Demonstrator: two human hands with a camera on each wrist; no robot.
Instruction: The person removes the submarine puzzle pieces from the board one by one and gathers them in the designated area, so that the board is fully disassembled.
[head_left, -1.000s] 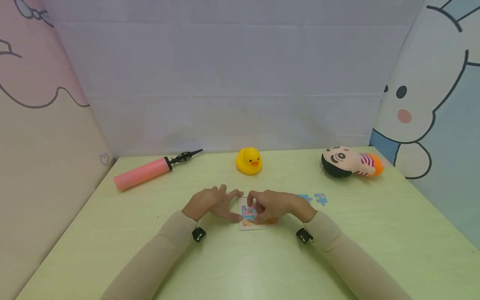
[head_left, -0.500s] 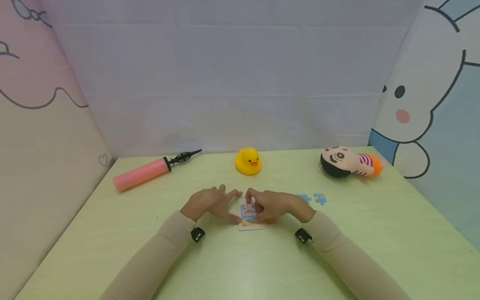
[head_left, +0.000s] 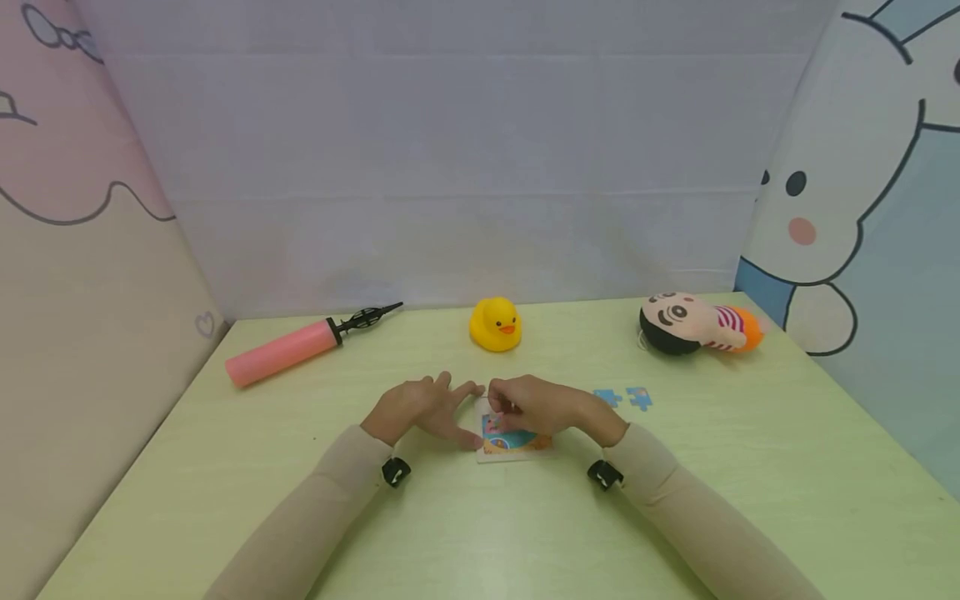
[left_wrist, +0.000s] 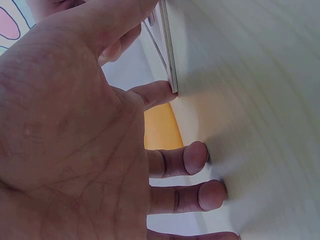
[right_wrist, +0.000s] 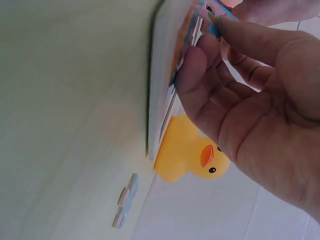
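A small jigsaw puzzle board [head_left: 516, 442] lies flat near the middle of the pale green table [head_left: 480, 533], between the person's two hands. The left hand [head_left: 420, 408] rests at the board's left edge with its fingers straight and spread, fingertips [left_wrist: 196, 156] pressing on the table and the thumb against the board's side. The right hand [head_left: 538, 407] hovers over the far part of the board, its thumb and fingers pinching a puzzle piece [right_wrist: 216, 14] just above the picture. Two loose blue puzzle pieces [head_left: 624, 397] lie just right of that hand. Along the far edge sit a pink hand pump [head_left: 288, 349] at left, a yellow rubber duck [head_left: 496, 324] in the middle and a plush doll [head_left: 697, 322] at right.
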